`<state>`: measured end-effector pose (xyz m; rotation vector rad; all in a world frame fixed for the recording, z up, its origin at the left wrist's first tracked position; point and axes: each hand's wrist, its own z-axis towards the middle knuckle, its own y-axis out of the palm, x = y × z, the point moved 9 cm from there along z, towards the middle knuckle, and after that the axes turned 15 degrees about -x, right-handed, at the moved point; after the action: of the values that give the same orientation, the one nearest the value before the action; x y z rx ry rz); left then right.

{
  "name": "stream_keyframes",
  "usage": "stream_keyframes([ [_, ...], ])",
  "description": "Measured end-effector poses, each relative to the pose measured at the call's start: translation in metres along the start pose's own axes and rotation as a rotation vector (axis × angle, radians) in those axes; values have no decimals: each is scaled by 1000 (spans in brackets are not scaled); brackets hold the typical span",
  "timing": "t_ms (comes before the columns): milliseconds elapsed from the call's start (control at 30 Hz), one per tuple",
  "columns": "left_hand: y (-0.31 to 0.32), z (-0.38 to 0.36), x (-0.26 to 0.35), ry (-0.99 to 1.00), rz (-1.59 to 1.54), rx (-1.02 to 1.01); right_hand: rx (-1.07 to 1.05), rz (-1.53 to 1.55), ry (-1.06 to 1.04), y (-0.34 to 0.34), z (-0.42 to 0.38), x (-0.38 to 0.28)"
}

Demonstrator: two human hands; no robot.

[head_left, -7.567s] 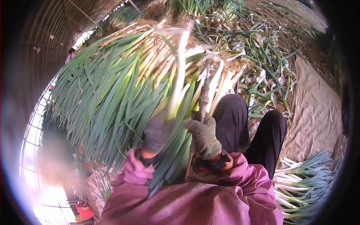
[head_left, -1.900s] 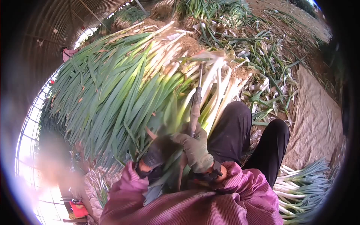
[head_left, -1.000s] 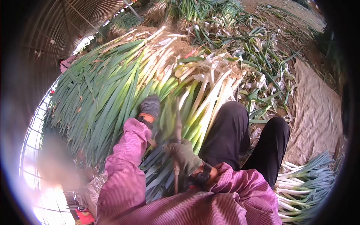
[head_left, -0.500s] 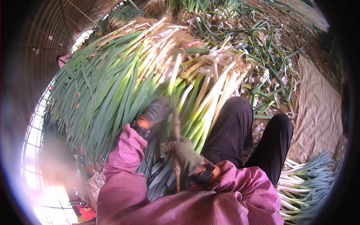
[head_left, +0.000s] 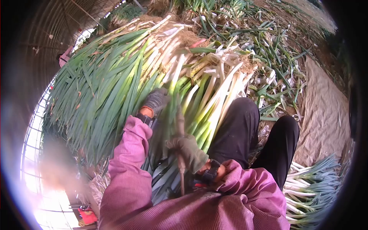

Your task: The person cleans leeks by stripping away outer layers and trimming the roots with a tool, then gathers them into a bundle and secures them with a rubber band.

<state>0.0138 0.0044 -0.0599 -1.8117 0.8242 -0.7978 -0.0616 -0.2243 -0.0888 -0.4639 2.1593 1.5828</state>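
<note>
My left hand (head_left: 156,99), in a dark grey glove, lies over the green part of the large green onions (head_left: 115,84). Its fingertips are blurred against the stalks, so I cannot make out whether they grip any. My right hand (head_left: 188,152), in an olive-grey glove, is closed round a long, thin brown rod-shaped tool (head_left: 180,122). The tool stands roughly upright in view, its upper end among the leaves and its lower end by my jacket. Beside my knee, thick onions with pale stalks (head_left: 224,99) lie with their roots pointing away from me.
Peeled white onions (head_left: 299,191) lie at lower right. Past my knees (head_left: 239,119) a brown cloth (head_left: 322,111) covers the ground. Leaf scraps and skins (head_left: 274,73) litter the upper right. A wire mesh (head_left: 32,153) runs along the left, and another person's pink sleeve (head_left: 66,57) shows there.
My left hand has moved away from the tool, up and slightly left over the onions. My right hand stays closed on the tool, nearly in place.
</note>
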Motion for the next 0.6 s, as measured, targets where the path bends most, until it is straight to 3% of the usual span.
stream_keyframes([
  [100,7,-3,-5,-107,-220,-144,-29,19,10,-3,4,22],
  [200,9,13,-8,-15,83,-15,-6,2,141,11,-22,-6],
  [300,9,7,4,-49,-41,-33,54,-29,-72,2,-12,-3],
  [333,7,3,15,-60,101,79,84,12,-126,-1,-8,4],
  [400,14,-4,34,-102,147,50,151,97,-229,-7,-5,14],
  [467,25,3,32,-121,196,29,132,42,-174,-11,-2,14],
  [567,27,8,38,-156,-4,-191,78,18,-9,-7,-10,-5],
  [600,29,16,43,67,-38,-119,54,26,57,-3,-14,-11],
])
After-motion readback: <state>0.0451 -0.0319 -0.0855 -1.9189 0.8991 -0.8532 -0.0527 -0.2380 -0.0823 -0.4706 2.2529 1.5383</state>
